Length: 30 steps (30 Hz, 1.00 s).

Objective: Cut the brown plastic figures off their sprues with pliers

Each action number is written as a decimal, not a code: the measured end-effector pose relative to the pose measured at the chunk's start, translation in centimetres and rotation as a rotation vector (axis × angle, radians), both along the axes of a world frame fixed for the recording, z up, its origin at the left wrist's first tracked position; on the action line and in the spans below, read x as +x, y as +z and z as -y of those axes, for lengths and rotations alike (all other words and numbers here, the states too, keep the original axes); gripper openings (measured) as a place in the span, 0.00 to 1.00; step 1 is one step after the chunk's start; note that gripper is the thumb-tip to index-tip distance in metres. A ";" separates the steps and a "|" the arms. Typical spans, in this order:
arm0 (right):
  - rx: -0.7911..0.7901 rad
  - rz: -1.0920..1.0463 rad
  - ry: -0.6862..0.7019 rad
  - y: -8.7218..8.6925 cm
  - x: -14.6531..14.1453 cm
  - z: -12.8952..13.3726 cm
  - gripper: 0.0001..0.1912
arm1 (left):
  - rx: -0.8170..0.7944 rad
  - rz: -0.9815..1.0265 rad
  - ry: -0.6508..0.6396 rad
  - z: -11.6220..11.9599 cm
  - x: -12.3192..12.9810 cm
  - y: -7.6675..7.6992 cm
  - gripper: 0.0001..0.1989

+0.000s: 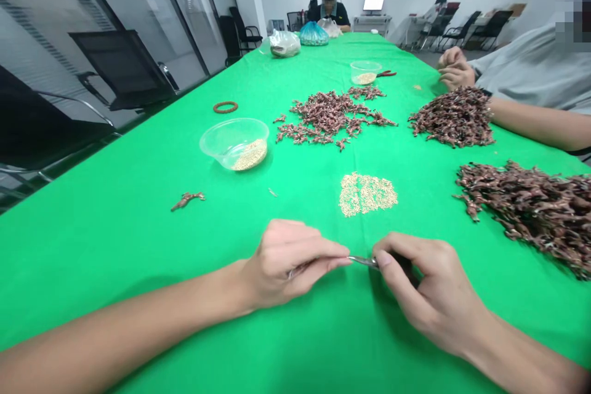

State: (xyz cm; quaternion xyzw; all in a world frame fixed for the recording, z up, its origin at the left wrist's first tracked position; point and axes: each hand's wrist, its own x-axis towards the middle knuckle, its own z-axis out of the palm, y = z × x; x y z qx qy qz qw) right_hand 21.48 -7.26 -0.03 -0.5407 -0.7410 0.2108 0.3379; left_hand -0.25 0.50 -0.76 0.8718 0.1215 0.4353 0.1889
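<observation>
Right up close, the left hand (286, 265) and right hand (429, 292) are both closed, pinching a small metal piece (364, 261) between them just above the green-covered bench (138, 301). Can't really tell what the piece is, since the fingers hide most of it. Just past the hands there's a flat patch of pale grains (367, 194), with a lone copper-brown sprig (187, 200) off to the left. To the right sits a big heap of copper-brown sprigs (526, 215). Further up, there's a clear plastic bowl (235, 144) with grains in it and a looser spread of sprigs (335, 118). Past that, a co-worker's hands (455, 68) sit just behind another heap (450, 117), across from a small clear tub (364, 72) and red-handled snips (385, 73), and way down the far end a seated person (329, 12) sits behind plastic bags (314, 34)
</observation>
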 end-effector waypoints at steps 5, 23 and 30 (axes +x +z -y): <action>-0.013 0.008 0.008 -0.1 0.1 0.0 0.12 | -0.023 0.007 0.003 0.1 0.0 -0.1 0.05; 0.174 0.138 0.029 -0.2 0.3 -0.1 0.06 | -0.090 -0.015 -0.023 0.2 0.0 -0.2 0.04; 0.142 0.131 0.012 -0.4 0.1 0.0 0.11 | -0.040 -0.032 -0.026 0.2 -0.1 0.0 0.04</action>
